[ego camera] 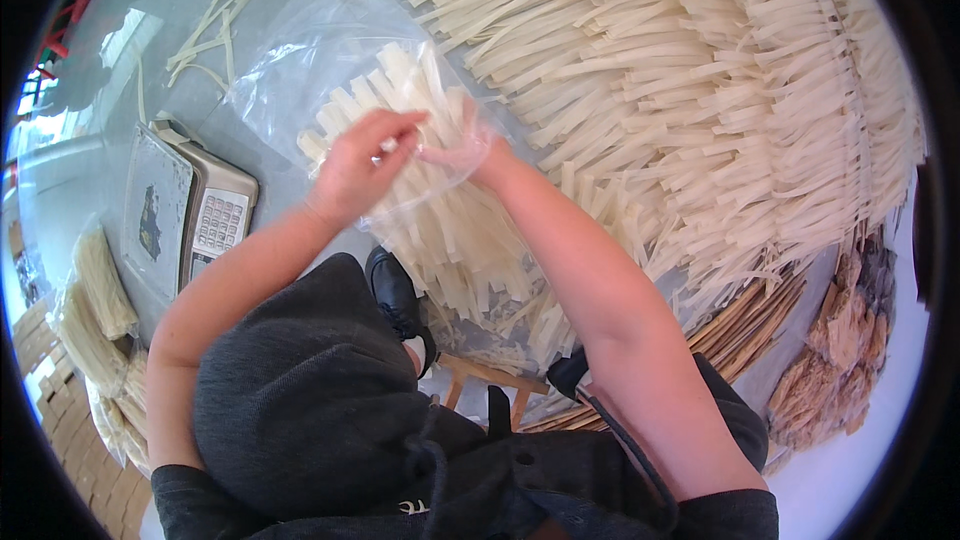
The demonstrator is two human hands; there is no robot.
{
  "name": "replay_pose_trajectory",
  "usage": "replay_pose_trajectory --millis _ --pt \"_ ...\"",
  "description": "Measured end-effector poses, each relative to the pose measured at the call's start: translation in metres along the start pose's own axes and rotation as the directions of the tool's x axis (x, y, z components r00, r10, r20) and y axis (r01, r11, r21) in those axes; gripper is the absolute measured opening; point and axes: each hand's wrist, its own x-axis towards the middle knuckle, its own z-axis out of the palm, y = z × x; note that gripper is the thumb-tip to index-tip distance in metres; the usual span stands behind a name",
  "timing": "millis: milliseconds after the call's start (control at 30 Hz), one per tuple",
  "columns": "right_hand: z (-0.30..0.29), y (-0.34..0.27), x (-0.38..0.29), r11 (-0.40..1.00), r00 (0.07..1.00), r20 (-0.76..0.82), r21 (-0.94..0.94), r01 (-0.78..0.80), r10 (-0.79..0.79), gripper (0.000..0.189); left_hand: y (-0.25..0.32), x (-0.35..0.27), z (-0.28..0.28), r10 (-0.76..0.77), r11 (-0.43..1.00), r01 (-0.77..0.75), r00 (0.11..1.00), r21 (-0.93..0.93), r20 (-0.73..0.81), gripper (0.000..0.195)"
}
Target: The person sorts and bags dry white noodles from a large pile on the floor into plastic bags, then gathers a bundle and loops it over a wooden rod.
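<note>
A clear plastic bag (289, 64) lies before me with flat, pale dried noodle strips (390, 82) inside it. My right hand (469, 142) is under the bag's clear film at its near end, thumb and fingers apart beside the strips. Over the bag, my left hand (364, 157) has bent fingers and is slightly blurred; whether it pinches the film cannot be made out. Just below both hands, a pile of loose strips (465, 247) spreads toward my shoe (394, 292).
Rows of noodle strips (675, 90) cover the right side. A digital scale (187, 202) with a keypad stands left, near bagged noodles (97, 315). Thin sticks (750, 322) and a brown, rough heap (832, 375) lie lower right. A wooden stool (487, 375) is below me.
</note>
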Motion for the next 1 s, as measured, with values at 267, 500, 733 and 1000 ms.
replay_pose_trajectory --millis 267,500,733,1000 --pt "0.005 0.044 -0.074 0.908 0.983 -0.174 -0.418 -0.012 -0.067 0.092 -0.126 -0.007 -0.052 -0.279 0.803 0.29 0.955 0.521 -0.103 0.045" --pt "0.004 0.034 -0.013 0.912 0.976 0.209 -0.386 0.139 -0.061 0.077 -0.13 -0.023 -0.106 -0.76 0.627 0.512 0.567 0.587 0.317 0.058" --pt "-0.035 0.024 -0.057 0.981 0.98 -0.145 -0.161 0.11 -0.133 0.064 -0.148 -0.005 -0.128 -0.714 0.665 0.72 0.691 0.198 -0.114 0.051" --pt "0.031 0.077 -0.127 0.907 0.791 -0.479 0.359 -0.22 0.381 0.076 -0.138 0.031 -0.069 -0.499 0.853 0.485 0.866 0.193 0.029 0.071"
